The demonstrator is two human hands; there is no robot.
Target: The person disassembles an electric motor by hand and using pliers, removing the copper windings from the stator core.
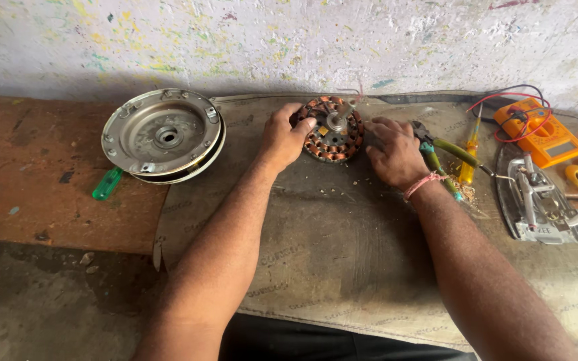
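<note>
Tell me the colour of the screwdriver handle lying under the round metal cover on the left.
Translucent green screwdriver handle, seen best in the head view, poking out beneath the metal cover.

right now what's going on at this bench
A person has both hands on a round copper-wound motor stator lying flat on a worn mat. The left hand grips its left edge; the right hand rests against its right side. A metal motor cover lies to the left, pliers and an orange multimeter to the right.
</note>
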